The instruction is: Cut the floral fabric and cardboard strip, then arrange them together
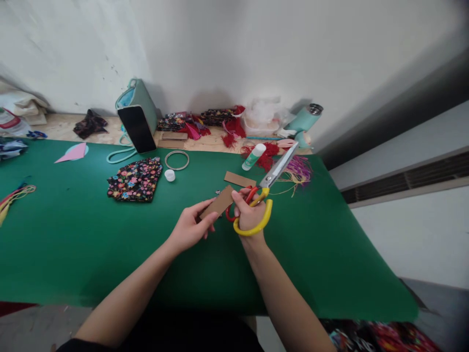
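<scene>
Spanning the view, a green-covered counter (73, 234) is lying beneath the right hand (251, 211), which is hooking yellow-and-red-handled steel scissors (270, 181) and, with the left hand (191, 223), pinching a brown rectangular cardboard strip (219, 202), seemingly already cut; another brown cardboard strip (239, 179) is lying unattached.

Pale, scuffed wall (220, 54) behind a green-covered table (322, 254), grey floor (32, 330) below, dark-slatted white unit (425, 234) at right.

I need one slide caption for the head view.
Left hand holds a brown strip; right hand holds scissors over a green tabletop.
</scene>
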